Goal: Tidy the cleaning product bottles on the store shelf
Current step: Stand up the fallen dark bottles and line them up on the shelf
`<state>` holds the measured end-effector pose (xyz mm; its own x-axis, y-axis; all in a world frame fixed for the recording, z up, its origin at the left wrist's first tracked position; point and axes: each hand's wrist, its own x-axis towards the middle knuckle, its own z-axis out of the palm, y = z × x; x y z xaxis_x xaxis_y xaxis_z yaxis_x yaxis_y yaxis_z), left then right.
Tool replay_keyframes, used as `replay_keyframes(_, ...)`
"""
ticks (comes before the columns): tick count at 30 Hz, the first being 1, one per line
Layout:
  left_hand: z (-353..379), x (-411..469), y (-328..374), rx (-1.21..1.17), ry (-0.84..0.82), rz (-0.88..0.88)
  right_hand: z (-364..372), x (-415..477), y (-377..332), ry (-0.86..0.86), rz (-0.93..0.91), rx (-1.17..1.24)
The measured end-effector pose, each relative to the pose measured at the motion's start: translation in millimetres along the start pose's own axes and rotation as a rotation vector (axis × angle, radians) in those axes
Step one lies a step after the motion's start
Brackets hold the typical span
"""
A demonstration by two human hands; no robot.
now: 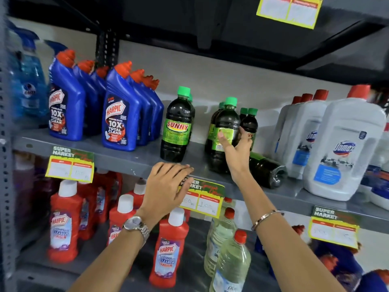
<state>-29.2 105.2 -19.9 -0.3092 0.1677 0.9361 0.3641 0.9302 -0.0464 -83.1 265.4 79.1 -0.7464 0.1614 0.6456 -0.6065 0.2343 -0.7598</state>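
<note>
Open strip of grey shelf (147,157) at frame centre between blue Harpic bottles (122,114) and lone Sunny bottle (177,127), narrower gap right of it, then clustered dark bottles (225,131), toppled dark bottle (267,169) blocking lane before white Domex bottles (343,148)

Both forearms are bare, with no sleeves in view. The left hand (168,182) has a silver metal wristwatch (135,226) just behind it on the wrist, with a round pale face and a linked metal band that wraps the wrist. The right hand (236,151) has a thin metal bangle (266,218) farther back along the forearm, silver with a coppery tint. No rings show on the fingers of either hand.
</note>
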Motion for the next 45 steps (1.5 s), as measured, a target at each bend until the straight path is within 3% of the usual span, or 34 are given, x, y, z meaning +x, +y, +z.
replay_keyframes(9, -7.7, -0.3, 5.1, -0.008, -0.037, -0.031, -13.9, 10.9, -20.2, -0.025, -0.089, -0.058)
replay_keyframes(13, -9.3, 0.5, 5.8, -0.013, -0.075, -0.04, -27.4, 46.9, -46.5, -0.273, 0.127, 0.122)
replay_keyframes(15, -10.1, -0.1, 4.4, -0.025, -0.089, -0.034, -33.6, 56.7, -47.3, -0.325, 0.134, 0.057)
replay_keyframes(22, -10.0, -0.7, 2.2, -0.035, -0.074, -0.023, -31.2, 60.7, -46.3, -0.205, -0.011, -0.388)
replay_keyframes(26, -7.8, -1.7, -0.8, -0.027, -0.064, -0.003, -30.7, 60.3, -47.5, -0.25, 0.1, -0.037)
replay_keyframes(33, -4.8, -2.3, -0.9, -0.042, -0.042, -0.024, -35.1, 62.0, -49.8, -0.251, 0.053, -0.203)
replay_keyframes(37, -5.3, -2.2, -1.5, -0.045, -0.059, -0.025, -44.1, 60.9, -47.5, -0.328, 0.123, -0.016)
replay_keyframes(45, -5.5, -2.2, -0.5, -0.058, -0.053, -0.036, -52.7, 61.6, -42.4, -0.371, 0.052, -0.158)
